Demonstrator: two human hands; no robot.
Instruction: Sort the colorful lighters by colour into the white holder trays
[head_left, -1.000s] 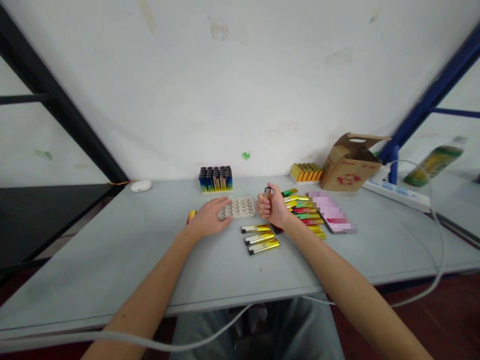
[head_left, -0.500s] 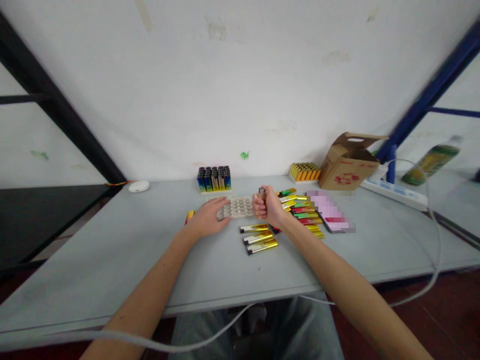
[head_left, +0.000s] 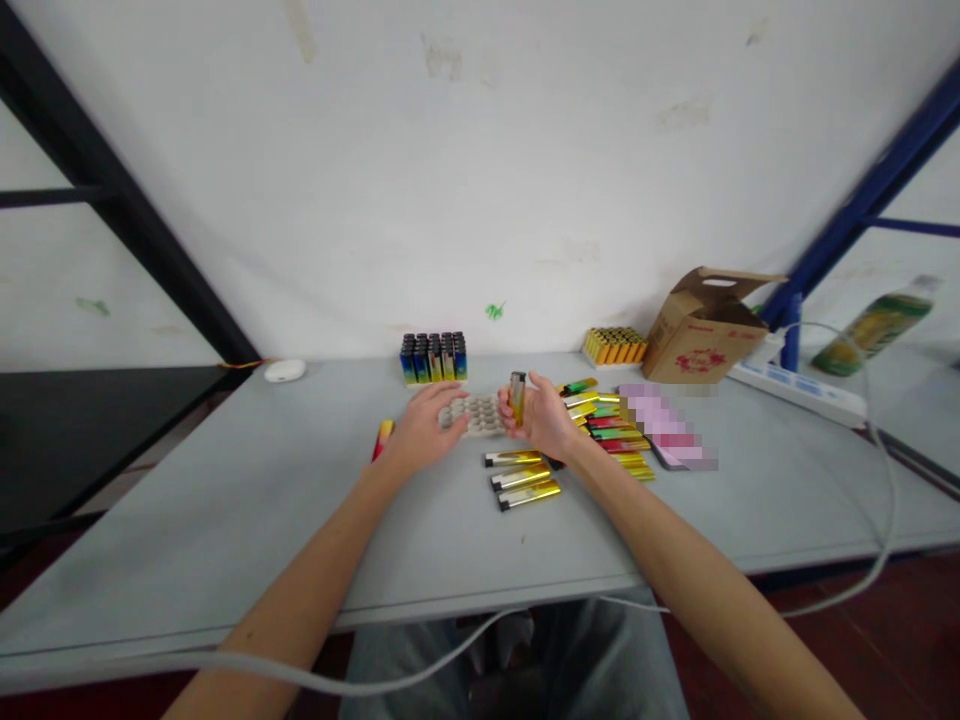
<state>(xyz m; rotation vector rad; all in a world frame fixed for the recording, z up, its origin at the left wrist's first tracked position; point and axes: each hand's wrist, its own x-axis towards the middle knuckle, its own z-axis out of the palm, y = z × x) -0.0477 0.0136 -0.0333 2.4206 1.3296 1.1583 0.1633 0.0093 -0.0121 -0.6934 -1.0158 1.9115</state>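
Observation:
A white tray point(head_left: 480, 414) with rows of round hollows lies on the grey table. My left hand point(head_left: 431, 425) rests at its left end, fingers apart, with nothing in it. Over the tray's right end, my right hand point(head_left: 541, 412) holds an upright yellow lighter point(head_left: 517, 398) with a dark top. Three yellow and silver lighters point(head_left: 521, 477) lie in front of the tray. To the right is a pile of yellow, green and red lighters point(head_left: 611, 430). A red and yellow lighter point(head_left: 383, 438) lies left of my left hand, partly hidden by it.
Behind the tray stands a block of blue lighters point(head_left: 433, 360); farther right is a tray of orange lighters point(head_left: 616, 347). An open cardboard box point(head_left: 697, 335), a phone point(head_left: 667, 425), a power strip point(head_left: 799, 392) and a white case point(head_left: 285, 371) are on the table. A cable crosses the front edge.
The fingers of my right hand have loosened from a fist, and the lighter in them now shows along its length. My left hand stays at the tray. The view has shifted slightly.

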